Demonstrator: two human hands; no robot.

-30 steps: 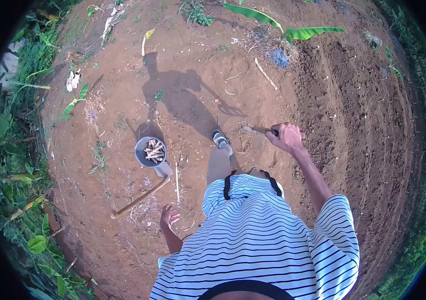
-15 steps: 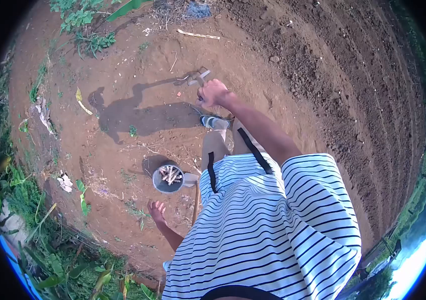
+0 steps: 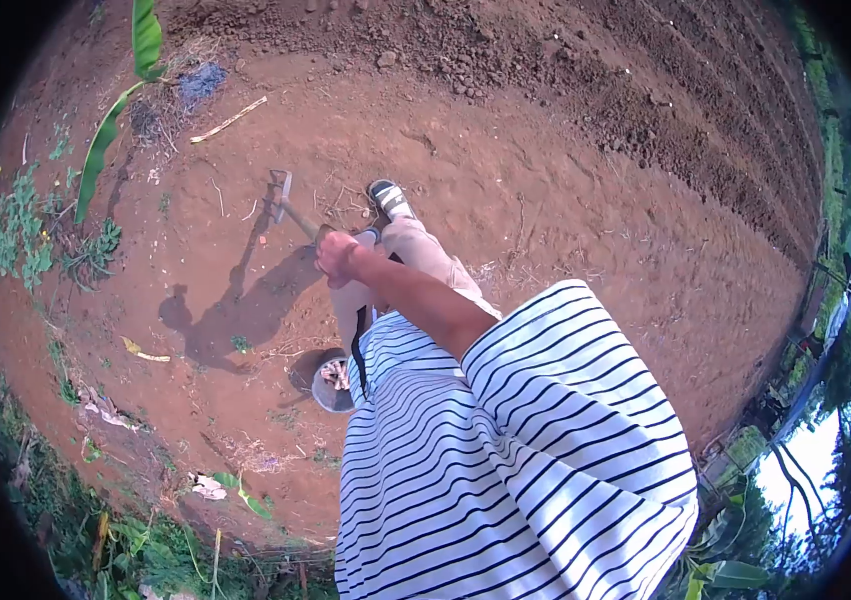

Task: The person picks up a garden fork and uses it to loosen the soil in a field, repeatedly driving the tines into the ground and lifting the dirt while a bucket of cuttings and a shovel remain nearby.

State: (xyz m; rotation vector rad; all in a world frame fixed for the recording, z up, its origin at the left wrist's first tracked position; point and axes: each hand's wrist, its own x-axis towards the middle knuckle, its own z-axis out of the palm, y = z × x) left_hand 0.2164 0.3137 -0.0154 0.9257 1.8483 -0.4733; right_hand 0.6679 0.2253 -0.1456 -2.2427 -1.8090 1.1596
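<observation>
My right hand (image 3: 337, 255) is closed around the wooden handle of a hoe (image 3: 285, 203), out in front of my legs. The hoe's grey metal head points forward and left, over the bare soil. My left hand is out of sight, behind my striped shirt or outside the view. Left of my hip stands a grey bucket (image 3: 329, 402) with several short, pale stem pieces (image 3: 336, 374) in it. My shirt partly covers the bucket's right side.
Tilled soil rows (image 3: 686, 120) run along the upper right. A dry stick (image 3: 229, 119) lies ahead, near a blue tangled clump (image 3: 202, 85). A long banana-like leaf (image 3: 104, 150) and leafy plants (image 3: 21, 235) grow at left. My sandalled foot (image 3: 389, 197) is ahead.
My body and view have turned toward the right. My right hand has carried the hoe along. The left hand, visible and open beside the bucket before, has gone out of view. One foot now stands further forward.
</observation>
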